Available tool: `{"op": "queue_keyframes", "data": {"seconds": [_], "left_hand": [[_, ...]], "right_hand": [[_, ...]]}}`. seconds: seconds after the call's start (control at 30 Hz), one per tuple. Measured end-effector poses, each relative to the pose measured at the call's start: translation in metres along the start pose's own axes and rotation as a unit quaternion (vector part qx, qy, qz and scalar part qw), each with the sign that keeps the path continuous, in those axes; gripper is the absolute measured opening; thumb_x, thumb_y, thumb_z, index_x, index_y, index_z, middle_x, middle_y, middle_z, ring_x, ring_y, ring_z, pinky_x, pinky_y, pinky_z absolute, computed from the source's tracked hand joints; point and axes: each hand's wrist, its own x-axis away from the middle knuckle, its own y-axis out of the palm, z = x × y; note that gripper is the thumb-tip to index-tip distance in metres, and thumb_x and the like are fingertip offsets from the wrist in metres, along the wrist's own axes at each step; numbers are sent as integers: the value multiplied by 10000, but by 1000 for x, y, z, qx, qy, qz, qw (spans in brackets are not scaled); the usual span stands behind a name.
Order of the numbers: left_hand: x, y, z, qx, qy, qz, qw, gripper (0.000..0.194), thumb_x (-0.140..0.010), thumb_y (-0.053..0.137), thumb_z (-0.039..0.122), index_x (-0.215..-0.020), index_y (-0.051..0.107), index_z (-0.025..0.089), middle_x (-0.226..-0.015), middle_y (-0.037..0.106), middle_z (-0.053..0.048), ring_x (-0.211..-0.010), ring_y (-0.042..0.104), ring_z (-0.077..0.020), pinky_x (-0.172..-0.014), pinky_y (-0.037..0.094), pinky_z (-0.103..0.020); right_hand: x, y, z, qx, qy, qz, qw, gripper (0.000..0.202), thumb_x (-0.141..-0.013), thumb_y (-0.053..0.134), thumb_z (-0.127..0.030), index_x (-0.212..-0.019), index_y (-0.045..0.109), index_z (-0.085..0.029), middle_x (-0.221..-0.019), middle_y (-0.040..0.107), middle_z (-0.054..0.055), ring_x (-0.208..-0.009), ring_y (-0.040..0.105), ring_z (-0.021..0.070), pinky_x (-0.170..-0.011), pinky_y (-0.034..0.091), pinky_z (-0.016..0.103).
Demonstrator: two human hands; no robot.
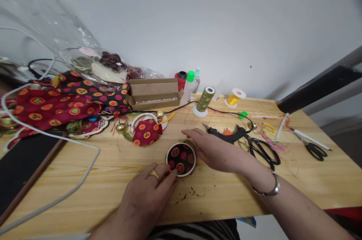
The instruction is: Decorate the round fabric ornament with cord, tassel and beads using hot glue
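- Nearest, at the bottom edge, striped clothing [198, 229] shows below the wooden surface [226, 198].
- The left hand [145, 191], wearing a gold ring, reaches up and inward from the lower left. Its grip has fingers close together on the lower-left rim of the disc; whether they pinch it cannot be told.
- The right hand [216, 151], a silver bracelet [275, 188] at its wrist, comes in from the lower right. Its grip is open, fingers outstretched leftward, beside the disc's upper-right edge; the thumb is hidden.
- Between the hands, the round disc [182, 160], white-rimmed with black patterned cloth, lies on the surface.
- Beyond the left hand lies a red patterned round piece [147, 133].
- Beyond the right forearm are a black glue gun [223, 134] and black scissors [264, 151]; smaller scissors [316, 152] lie farther right.
- Farther back stand a green thread spool [205, 100], a yellow thread spool [234, 98] and an open cardboard box [155, 95].
- Behind them is a green-capped bottle [190, 81]; any lettering is too small to read.
- Farthest is a pale wall [198, 17].
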Motion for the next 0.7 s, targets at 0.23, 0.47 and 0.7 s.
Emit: {"op": "queue_keyframes", "data": {"seconds": [0.23,0.47,0.7], "left_hand": [[-3,2,-2,24,24,65,997,148,-813,598,96,-882,726,121,-1095,719,-173,-1078,625,-315,-857,576,-419],[2,9,-5,44,26,85,995,157,-857,559,114,-919,702,131,-1041,744,-141,-1035,662,-305,-809,608,-453],[4,9,-7,44,44,98,993,168,-857,546,89,-915,701,123,-1014,746,-147,-1026,665,-305,-790,619,-449]], "right_hand": [[-3,-8,-15,121,128,0,984,266,-859,507,-155,-1069,659,-97,-965,714,167,-900,684,282,-756,538,396],[-9,-2,-21,163,200,-68,964,217,-831,514,-186,-816,725,-139,-801,742,134,-791,706,271,-648,501,328],[-12,-6,-29,184,211,-63,958,204,-871,490,-163,-894,692,-148,-857,740,126,-829,702,272,-670,494,319]]}}
